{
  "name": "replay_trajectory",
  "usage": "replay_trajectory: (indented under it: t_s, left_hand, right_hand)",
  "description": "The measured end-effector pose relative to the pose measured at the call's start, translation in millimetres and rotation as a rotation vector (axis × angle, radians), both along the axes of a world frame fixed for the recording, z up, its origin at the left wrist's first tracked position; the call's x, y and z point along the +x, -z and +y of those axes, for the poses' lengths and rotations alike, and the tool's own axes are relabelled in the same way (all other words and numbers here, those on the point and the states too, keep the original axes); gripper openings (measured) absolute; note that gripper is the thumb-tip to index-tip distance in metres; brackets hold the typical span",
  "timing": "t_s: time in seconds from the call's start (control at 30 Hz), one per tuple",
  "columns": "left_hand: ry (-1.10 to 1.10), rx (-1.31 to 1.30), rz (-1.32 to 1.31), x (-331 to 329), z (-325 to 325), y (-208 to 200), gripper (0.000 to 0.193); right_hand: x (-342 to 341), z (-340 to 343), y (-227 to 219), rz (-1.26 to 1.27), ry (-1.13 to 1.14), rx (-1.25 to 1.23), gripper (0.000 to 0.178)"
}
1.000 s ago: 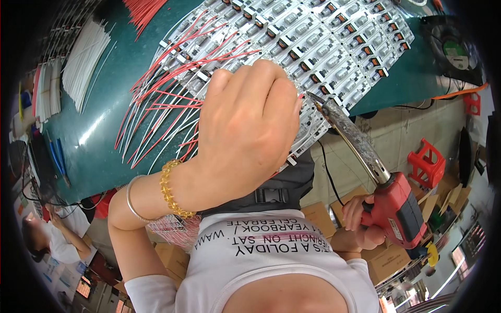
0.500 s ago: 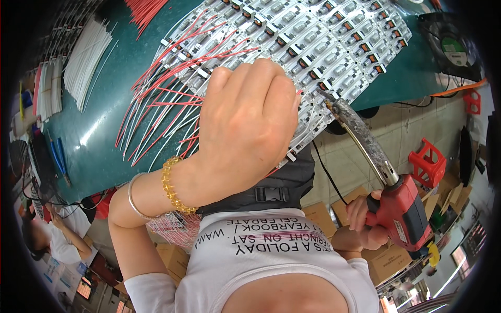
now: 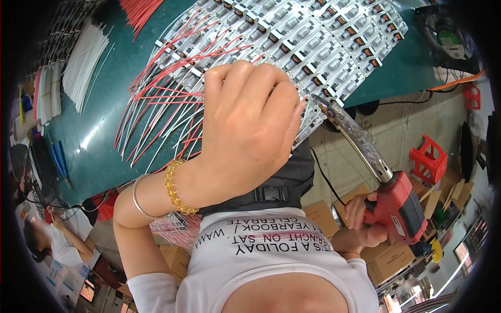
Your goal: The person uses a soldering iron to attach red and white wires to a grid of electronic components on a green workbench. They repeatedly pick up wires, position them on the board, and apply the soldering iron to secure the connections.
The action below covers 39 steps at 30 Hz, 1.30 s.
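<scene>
My left hand (image 3: 250,122) hovers over the near edge of a panel of small white circuit boards (image 3: 323,49), its fingers closed in a pinch. A short bit of red wire (image 3: 305,98) shows at its fingertips; the rest is hidden by the hand. My right hand (image 3: 365,227) grips the red and black handle of a pistol-shaped soldering iron (image 3: 360,138). The iron's dark tip reaches the panel just right of my left fingertips; whether it touches metal there I cannot tell. Loose red and white wires (image 3: 162,99) fan out from the panel's left side.
On the green table (image 3: 99,151) lie a bundle of white wires (image 3: 83,68), a bundle of red wires (image 3: 138,15) and blue-handled tweezers or pliers (image 3: 58,156). A black fan-like device (image 3: 449,41) stands far right. Below are a red stool (image 3: 429,159) and cardboard boxes (image 3: 389,261). Another person (image 3: 65,235) sits at left.
The soldering iron's tip has shifted slightly left and down, closer to my left fingertips. My left hand has moved slightly right relative to the panel, still pinched.
</scene>
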<state>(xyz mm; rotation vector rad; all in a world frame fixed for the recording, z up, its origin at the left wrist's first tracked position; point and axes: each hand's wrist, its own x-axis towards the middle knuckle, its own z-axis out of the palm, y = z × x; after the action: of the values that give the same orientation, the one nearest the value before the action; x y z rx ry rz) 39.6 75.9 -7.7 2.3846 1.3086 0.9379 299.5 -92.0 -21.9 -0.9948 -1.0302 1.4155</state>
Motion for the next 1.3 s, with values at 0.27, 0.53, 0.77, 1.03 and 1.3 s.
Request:
replay_trajectory:
  t_s: [0.27,0.53,0.77,1.03,1.3]
  left_hand:
    - [0.005,-0.008,0.012,-1.1,0.0,-0.3,0.017]
    - [0.009,-0.006,0.006,1.2,1.6,-0.5,0.017]
    - [-0.026,0.051,0.020,-6.2,4.2,-7.0,0.017]
    - [-0.270,0.281,0.475,-100.5,153.6,-14.8,0.014]
    - [-0.346,0.140,0.395,-97.4,158.5,-5.4,0.011]
  right_hand:
    - [-12.0,-15.9,12.4,-0.162,0.297,-0.071,0.077]
    - [-19.6,5.9,-5.6,-0.027,0.153,0.004,0.084]
    - [-29.5,28.5,-6.7,-0.029,0.164,0.053,0.084]
    - [-24.9,42.5,0.6,0.049,0.163,0.099,0.077]
    - [-26.7,42.3,2.2,0.005,0.178,0.112,0.070]
